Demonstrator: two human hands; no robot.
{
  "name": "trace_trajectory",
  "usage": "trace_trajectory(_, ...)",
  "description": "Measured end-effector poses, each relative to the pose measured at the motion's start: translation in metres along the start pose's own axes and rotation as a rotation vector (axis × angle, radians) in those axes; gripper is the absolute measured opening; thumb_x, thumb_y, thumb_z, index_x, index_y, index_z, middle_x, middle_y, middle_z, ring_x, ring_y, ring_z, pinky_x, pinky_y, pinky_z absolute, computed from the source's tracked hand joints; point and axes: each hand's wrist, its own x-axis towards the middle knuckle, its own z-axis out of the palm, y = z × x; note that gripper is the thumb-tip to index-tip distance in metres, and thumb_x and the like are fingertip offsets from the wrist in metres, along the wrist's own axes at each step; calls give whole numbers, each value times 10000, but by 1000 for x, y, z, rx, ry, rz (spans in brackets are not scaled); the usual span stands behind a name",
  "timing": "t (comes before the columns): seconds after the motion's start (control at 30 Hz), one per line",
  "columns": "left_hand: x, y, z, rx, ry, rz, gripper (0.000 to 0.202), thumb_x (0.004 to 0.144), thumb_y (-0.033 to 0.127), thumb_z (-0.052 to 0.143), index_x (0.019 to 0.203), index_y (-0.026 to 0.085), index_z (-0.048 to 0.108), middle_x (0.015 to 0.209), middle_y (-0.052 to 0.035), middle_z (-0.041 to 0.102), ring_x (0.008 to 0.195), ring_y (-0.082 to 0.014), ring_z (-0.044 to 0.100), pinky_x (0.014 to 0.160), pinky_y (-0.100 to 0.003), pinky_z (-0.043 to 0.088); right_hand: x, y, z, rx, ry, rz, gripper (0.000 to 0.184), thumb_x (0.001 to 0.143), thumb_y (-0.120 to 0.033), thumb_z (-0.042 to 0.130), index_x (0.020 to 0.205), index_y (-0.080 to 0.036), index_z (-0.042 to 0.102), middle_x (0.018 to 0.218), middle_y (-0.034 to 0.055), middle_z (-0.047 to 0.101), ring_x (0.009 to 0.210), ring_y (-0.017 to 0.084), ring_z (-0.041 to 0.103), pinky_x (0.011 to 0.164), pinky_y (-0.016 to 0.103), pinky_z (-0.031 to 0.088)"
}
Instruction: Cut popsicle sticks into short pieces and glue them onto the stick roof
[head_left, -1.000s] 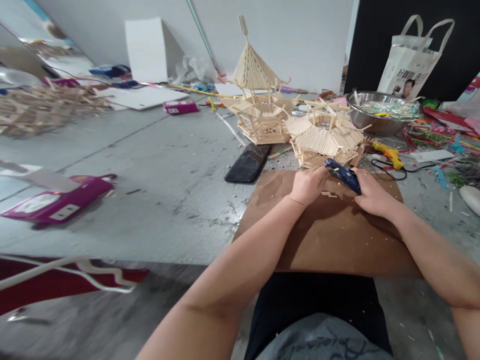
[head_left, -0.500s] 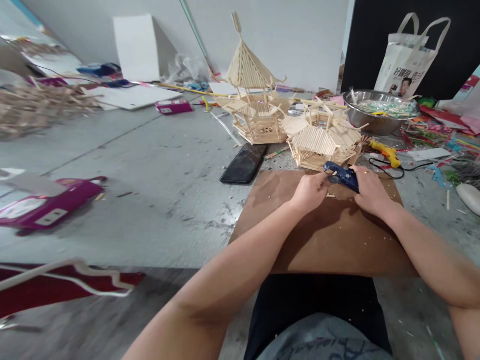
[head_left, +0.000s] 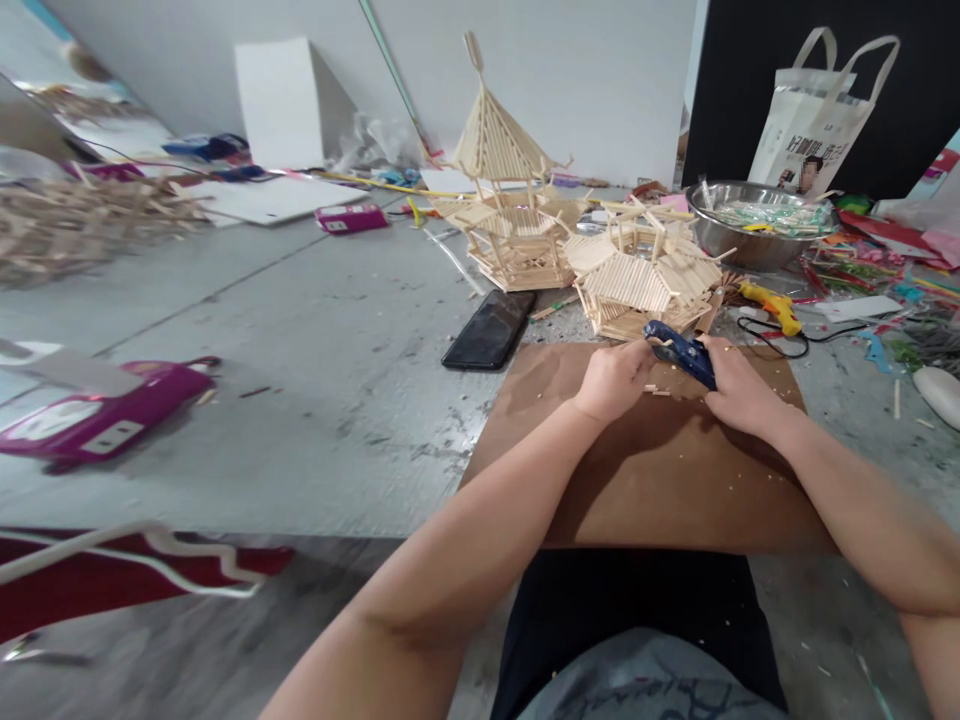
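My right hand (head_left: pixel 739 388) is wrapped round a dark blue hand cutter (head_left: pixel 691 362), whose head points up and left. Close to its jaws, the fingers of my left hand (head_left: pixel 613 384) are pinched on a thin pale wooden stick, mostly hidden by the fingers. Short cut stick pieces (head_left: pixel 657 390) lie below on a brown paper sheet (head_left: pixel 600 510). Just behind the cutter stands a low six-sided stick model (head_left: pixel 637 280) with a slatted roof. A taller stick pavilion (head_left: pixel 517 240) with a pointed roof is to its left.
A black phone (head_left: pixel 489 330) lies left of the paper. At right are a yellow glue gun (head_left: pixel 772 305) with its cord and a steel bowl (head_left: pixel 739 245) of scraps. Purple power strips (head_left: pixel 150 405) and a stick pile (head_left: pixel 82 225) lie at left.
More short stick pieces now lie on the paper under the cutter. My left hand has shifted slightly left, and the view has moved a little. Both hands keep their grip.
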Motion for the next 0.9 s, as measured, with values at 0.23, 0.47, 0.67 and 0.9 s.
trace_trajectory(0.23, -2, 5, -1, -132, -48, -42, 238, 815, 151, 411, 684, 143, 610, 559, -15, 611, 518, -117, 567, 529, -192, 386, 1, 3, 1, -118, 23, -4, 662, 595, -49, 463, 1240, -132, 337, 1229, 189, 470, 1166, 321, 437, 942, 495, 359)
trace_trajectory(0.47, 4, -13, 5, 57, -40, -13, 220, 777, 144, 440, 840, 151, 650, 713, -48, 677, 659, -147, 622, 601, -213, 426, -1, -3, 2, -55, -29, 51, 654, 617, -76, 464, 1253, -138, 322, 1215, 190, 466, 1166, 334, 426, 899, 504, 396)
trace_trajectory(0.67, -3, 4, -2, -258, -34, -57, 247, 818, 194, 414, 646, 144, 583, 529, 1, 574, 504, -93, 530, 518, -173, 378, 0, -1, 1, -106, 54, -3, 666, 596, -51, 454, 1241, -159, 329, 1204, 176, 488, 1138, 321, 456, 926, 502, 367)
trace_trajectory(0.9, -2, 0, -3, -325, -75, -15, 232, 804, 165, 414, 665, 140, 598, 517, 13, 557, 495, -79, 511, 514, -157, 376, 1, 6, 0, -59, -4, -69, 686, 585, -54, 458, 1247, -166, 319, 1243, 171, 447, 1184, 301, 416, 962, 491, 342)
